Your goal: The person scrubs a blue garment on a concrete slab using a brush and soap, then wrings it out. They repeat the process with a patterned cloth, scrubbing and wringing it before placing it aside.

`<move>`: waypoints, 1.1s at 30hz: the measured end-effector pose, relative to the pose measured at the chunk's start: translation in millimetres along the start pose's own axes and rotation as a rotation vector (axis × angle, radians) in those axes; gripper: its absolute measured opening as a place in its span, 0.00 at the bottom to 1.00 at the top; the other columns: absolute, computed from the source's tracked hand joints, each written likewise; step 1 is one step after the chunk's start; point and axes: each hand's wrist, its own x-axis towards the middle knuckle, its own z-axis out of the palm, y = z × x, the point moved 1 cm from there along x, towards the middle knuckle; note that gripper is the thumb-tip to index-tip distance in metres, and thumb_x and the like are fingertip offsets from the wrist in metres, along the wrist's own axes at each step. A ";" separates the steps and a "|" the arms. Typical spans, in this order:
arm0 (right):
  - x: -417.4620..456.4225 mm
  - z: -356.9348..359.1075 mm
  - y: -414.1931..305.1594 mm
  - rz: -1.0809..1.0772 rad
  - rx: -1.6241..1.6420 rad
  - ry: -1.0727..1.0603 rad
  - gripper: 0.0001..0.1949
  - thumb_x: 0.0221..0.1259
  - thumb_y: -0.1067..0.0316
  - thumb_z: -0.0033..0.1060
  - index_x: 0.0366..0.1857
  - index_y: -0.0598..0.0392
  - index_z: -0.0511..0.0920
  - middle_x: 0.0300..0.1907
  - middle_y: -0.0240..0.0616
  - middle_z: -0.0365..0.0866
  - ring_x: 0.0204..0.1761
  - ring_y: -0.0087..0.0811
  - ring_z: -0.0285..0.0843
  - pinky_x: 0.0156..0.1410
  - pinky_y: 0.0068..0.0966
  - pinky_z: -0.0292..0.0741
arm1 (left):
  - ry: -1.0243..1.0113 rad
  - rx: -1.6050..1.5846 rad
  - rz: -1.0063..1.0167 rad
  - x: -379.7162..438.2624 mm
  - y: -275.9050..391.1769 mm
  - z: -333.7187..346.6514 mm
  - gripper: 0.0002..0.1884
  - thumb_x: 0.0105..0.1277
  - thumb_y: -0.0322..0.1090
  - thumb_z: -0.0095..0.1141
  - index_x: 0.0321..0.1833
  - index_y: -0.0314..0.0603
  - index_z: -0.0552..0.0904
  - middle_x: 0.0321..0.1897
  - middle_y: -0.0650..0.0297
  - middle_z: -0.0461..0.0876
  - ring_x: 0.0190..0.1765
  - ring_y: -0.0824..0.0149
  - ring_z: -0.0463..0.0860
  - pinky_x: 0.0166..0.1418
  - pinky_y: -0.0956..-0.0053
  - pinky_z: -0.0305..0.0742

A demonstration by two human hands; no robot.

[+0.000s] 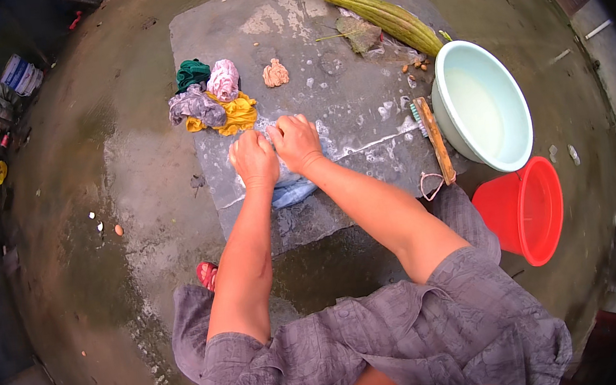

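Observation:
On a wet stone slab (333, 114), a soapy light-blue cloth (292, 192) lies under my two hands. My left hand (253, 157) has its fingers curled down into the cloth. Close beside it, my right hand (297, 139) grips the same cloth, thumb towards the left hand. White suds surround both hands. Just beyond the left hand are a crumpled yellow cloth (238, 114), a grey-purple cloth (197, 107), a pink cloth (223, 80) and a dark green cloth (192, 74). A small peach cloth (275, 73) lies apart. My fingertips are hidden.
A wooden scrub brush (434, 139) with green bristles rests at the slab's right side. Next to it stand a pale-blue basin (479, 105) holding cloudy water and a red bucket (497, 204). A long ridged gourd (378, 13) and a dry leaf (360, 34) lie at the far right.

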 end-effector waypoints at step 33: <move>-99.1 -46.5 1.8 -0.388 0.043 -0.135 0.06 0.50 0.60 0.54 0.26 0.48 0.74 0.33 0.37 0.73 0.44 0.39 0.70 0.56 0.41 0.61 | 0.089 0.015 0.395 -129.7 -13.4 -8.4 0.14 0.59 0.36 0.49 0.49 0.46 0.77 0.49 0.62 0.74 0.60 0.55 0.67 0.70 0.49 0.45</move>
